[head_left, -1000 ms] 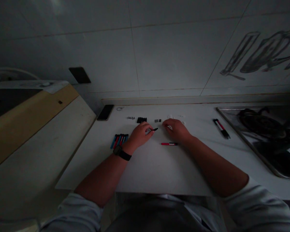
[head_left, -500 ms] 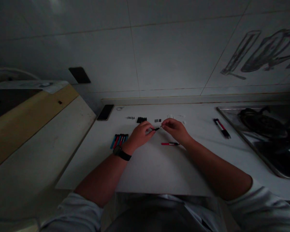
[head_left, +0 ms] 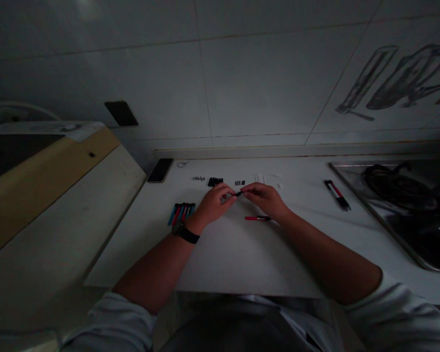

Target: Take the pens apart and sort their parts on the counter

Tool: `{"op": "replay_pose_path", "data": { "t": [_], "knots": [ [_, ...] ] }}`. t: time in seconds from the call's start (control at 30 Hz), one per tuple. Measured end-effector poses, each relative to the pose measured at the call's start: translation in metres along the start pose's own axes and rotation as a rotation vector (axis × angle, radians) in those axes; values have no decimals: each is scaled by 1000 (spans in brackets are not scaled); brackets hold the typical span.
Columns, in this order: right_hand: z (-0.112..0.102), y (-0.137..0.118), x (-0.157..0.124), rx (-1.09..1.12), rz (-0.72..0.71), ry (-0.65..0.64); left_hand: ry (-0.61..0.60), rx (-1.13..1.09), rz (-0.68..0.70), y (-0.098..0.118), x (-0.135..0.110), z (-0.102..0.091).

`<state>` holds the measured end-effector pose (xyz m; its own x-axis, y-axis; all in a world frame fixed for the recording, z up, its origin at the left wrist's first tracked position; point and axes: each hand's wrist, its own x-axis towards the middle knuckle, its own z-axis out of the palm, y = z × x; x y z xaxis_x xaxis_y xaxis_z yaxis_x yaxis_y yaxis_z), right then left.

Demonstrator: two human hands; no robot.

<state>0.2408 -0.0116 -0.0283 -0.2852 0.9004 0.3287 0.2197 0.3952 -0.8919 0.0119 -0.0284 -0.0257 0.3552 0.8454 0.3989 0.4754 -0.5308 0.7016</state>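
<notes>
Over the middle of the white tabletop, my left hand [head_left: 215, 201] pinches a small black pen part [head_left: 238, 194] between thumb and fingers. My right hand [head_left: 266, 198] is closed at the right end of the same part, its thumb and index finger pressed together there; any smaller piece inside that pinch is hidden. Just below the right hand lies a red pen barrel [head_left: 255, 218] with a dark end. Beyond the hands sit several black pen pieces [head_left: 215, 182], a few small dark pieces [head_left: 239, 183] and several thin white sticks [head_left: 260, 179].
Several blue and red pen barrels [head_left: 181, 213] lie left of my wrist. Small metallic pieces [head_left: 198, 178], a phone [head_left: 160, 170] and a ring-like item [head_left: 182, 165] are farther back. At right, red-and-black pens [head_left: 337, 195] lie beside a metal-rimmed stove [head_left: 374, 225].
My right fingertips have moved slightly left, closing the gap to the black pen part. The thin piece that showed between them and the part is now covered.
</notes>
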Motion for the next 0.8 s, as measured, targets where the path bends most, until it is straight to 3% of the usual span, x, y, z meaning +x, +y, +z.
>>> {"op": "replay_pose_path", "data": {
  "t": [0.13,0.2,0.27,0.37,0.43,0.8],
  "knots": [
    [-25,9,10,-18,14,153,89,-260,-203,-13,5,-4],
    [-45,17,15,-187,5,278,133,-364,-269,-19,6,-7],
    [-64,24,16,-480,-7,310,153,-423,-281,-22,7,-8],
    [-80,29,14,-850,18,152,138,-460,-296,-22,7,-6],
    [-83,28,13,-984,57,45,124,-473,-314,-22,6,-4],
    [-76,13,11,-1147,15,-360,106,-483,-329,-18,6,-6]
  ]
}}
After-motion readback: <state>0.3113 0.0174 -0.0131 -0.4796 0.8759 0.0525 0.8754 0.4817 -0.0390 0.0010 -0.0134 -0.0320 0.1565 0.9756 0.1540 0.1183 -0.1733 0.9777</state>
